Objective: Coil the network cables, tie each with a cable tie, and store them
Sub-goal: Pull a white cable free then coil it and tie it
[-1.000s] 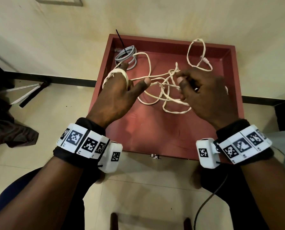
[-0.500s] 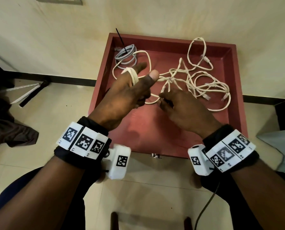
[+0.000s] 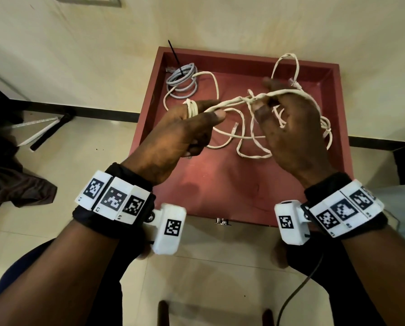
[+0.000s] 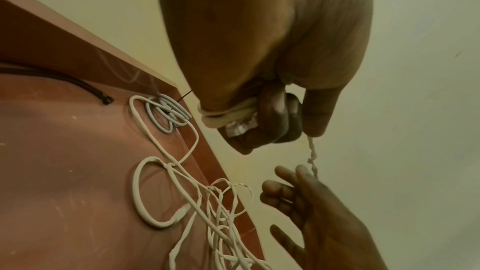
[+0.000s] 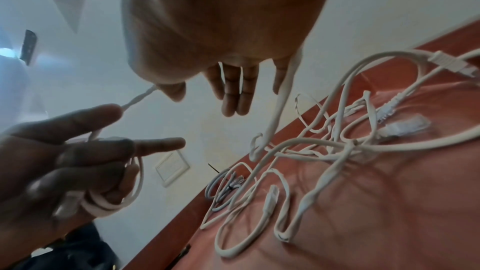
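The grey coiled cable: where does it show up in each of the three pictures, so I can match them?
Head: the grey coiled cable lies in the far left corner of the red tray.
Left wrist: the grey coiled cable sits left of centre, against the tray's wall.
Right wrist: the grey coiled cable is small, low centre, by the tray's edge.
Shared landmark: the black tie tail poking up from it.

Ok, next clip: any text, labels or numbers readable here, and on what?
No readable words or numbers.
Left wristband: three black-and-white code squares, with tiny characters beneath that are too small to read.
Right wristband: the same, also unreadable.
Left wrist camera, right wrist camera: one code square each, no text.
White cable, tray: no print seen.
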